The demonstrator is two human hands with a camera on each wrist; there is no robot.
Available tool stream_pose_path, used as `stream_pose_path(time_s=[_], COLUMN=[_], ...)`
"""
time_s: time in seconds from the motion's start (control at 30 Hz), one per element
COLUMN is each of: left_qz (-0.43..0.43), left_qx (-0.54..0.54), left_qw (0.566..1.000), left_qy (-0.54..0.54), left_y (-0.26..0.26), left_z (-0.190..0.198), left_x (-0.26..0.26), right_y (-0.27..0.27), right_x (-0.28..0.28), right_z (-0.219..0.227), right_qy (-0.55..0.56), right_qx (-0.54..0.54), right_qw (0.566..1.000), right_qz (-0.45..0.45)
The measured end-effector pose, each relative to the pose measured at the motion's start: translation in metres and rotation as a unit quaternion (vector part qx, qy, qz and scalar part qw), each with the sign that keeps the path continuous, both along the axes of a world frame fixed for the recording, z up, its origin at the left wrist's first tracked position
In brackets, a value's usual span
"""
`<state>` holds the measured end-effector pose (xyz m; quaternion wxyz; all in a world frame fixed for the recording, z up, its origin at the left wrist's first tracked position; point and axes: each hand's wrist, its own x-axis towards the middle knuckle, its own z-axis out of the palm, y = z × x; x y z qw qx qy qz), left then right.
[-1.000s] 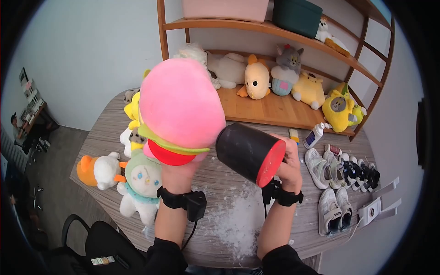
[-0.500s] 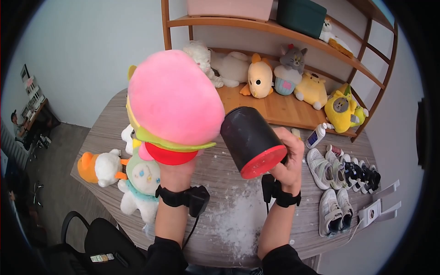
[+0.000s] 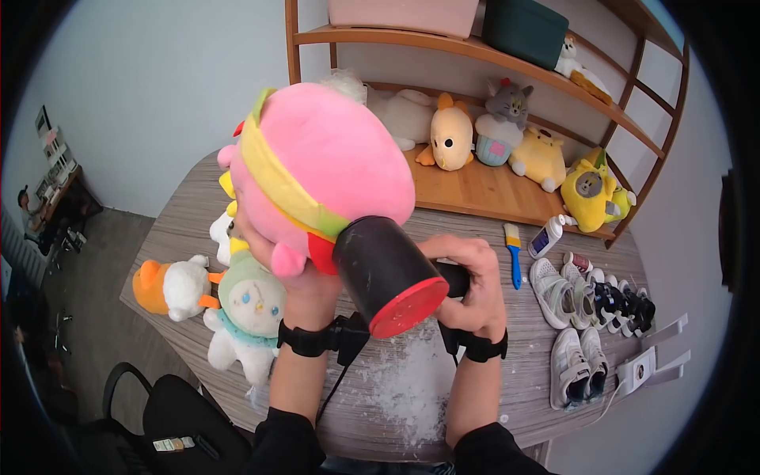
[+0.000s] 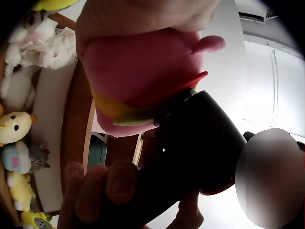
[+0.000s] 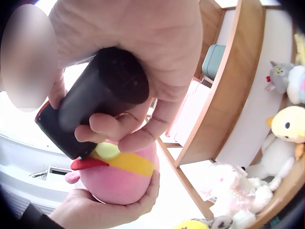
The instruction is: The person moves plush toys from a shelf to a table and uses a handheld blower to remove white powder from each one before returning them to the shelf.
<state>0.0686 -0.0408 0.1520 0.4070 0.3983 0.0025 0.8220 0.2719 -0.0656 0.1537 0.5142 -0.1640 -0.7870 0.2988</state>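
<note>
My left hand (image 3: 310, 289) cups a round pink plush toy (image 3: 340, 150) from below and lifts it over the table. The plush has a yellow and green band and a red patch, and it is tilted. By its handle, my right hand (image 3: 473, 277) grips a black, drum-shaped handheld device (image 3: 384, 265) with a red end. The device's front end is right at the plush, over the green and red parts. In the right wrist view the fingers (image 5: 107, 128) curl round the black handle (image 5: 121, 78), with the left hand (image 5: 102, 210) spread under the plush.
White powder (image 3: 408, 388) lies scattered on the table (image 3: 507, 388). Plush toys, including a green-hooded one (image 3: 249, 305), are at the left. A brush (image 3: 514, 257), a white bottle (image 3: 548, 236) and several shoes (image 3: 570, 368) are on the right. A wooden shelf (image 3: 475, 198) with plush toys stands behind.
The pink plush has turned, bringing its yellow band and side into view. The black device has moved left and down, now overlapping the plush's lower edge. The brush is uncovered.
</note>
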Motion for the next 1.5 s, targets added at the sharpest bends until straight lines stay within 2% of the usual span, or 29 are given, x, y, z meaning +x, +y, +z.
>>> stream_pose_path(time_s=[0.07, 0.1, 0.17, 0.3, 0.33, 0.4, 0.47, 0.63, 0.73, 0.87, 0.93, 1.03, 1.1, 1.2, 1.3, 1.33, 1.5], left_qz=[0.025, 0.102, 0.172, 0.132, 0.123, 0.156, 0.148, 0.162, 0.145, 0.145, 0.145, 0.095, 0.093, 0.143, 0.167, 0.172, 0.12], left_qx=[0.013, -0.008, -0.053, -0.132, -0.15, -0.116, -0.133, -0.131, -0.093, -0.119, -0.137, -0.136, -0.126, -0.107, -0.084, -0.073, -0.062], left_qw=[1.0, 0.995, 0.983, 0.982, 0.981, 0.977, 0.975, 0.969, 0.977, 0.977, 0.975, 0.985, 0.988, 0.983, 0.974, 0.97, 0.985], left_qy=[-0.007, 0.017, 0.038, 0.023, 0.019, 0.086, 0.096, 0.132, 0.128, 0.105, 0.103, 0.044, 0.013, 0.044, 0.126, 0.154, 0.112], left_y=[-0.001, -0.001, -0.003, -0.002, -0.003, -0.004, -0.008, -0.01, -0.009, -0.016, -0.018, -0.021, -0.019, -0.009, -0.004, -0.001, 0.003], left_z=[-0.001, -0.002, -0.006, -0.017, -0.019, -0.021, -0.017, -0.009, -0.014, -0.014, -0.012, 0.013, 0.015, 0.001, 0.014, 0.019, 0.012], left_x=[0.003, 0.005, 0.005, 0.001, 0.0, -0.008, -0.007, -0.007, -0.011, -0.012, -0.012, 0.001, 0.007, 0.006, -0.002, -0.004, 0.001], right_y=[-0.002, -0.003, -0.005, -0.01, -0.011, -0.013, -0.011, -0.001, -0.004, -0.012, -0.016, -0.017, -0.016, -0.016, -0.014, -0.013, -0.009], right_x=[-0.003, -0.004, -0.007, -0.008, -0.007, -0.002, 0.0, 0.015, 0.017, 0.007, 0.002, 0.006, 0.013, 0.021, 0.033, 0.032, 0.047], right_z=[0.002, 0.003, 0.003, -0.001, -0.012, -0.019, -0.021, -0.022, -0.021, -0.014, -0.008, -0.007, -0.009, -0.003, 0.0, -0.002, -0.017], right_qy=[0.003, 0.006, 0.029, 0.084, 0.146, 0.224, 0.261, 0.166, 0.19, 0.223, 0.22, 0.189, 0.169, 0.131, 0.092, 0.122, 0.198], right_qx=[-0.015, -0.023, -0.037, -0.044, -0.075, -0.142, -0.173, -0.16, -0.181, -0.168, -0.158, -0.156, -0.143, -0.131, -0.143, -0.134, -0.167], right_qw=[1.0, 1.0, 0.999, 0.995, 0.986, 0.964, 0.95, 0.971, 0.964, 0.96, 0.963, 0.969, 0.975, 0.982, 0.986, 0.983, 0.966], right_qz=[0.004, 0.006, 0.014, -0.024, -0.033, -0.013, 0.006, -0.056, -0.034, -0.008, -0.008, -0.014, -0.003, 0.031, 0.006, 0.003, 0.014])
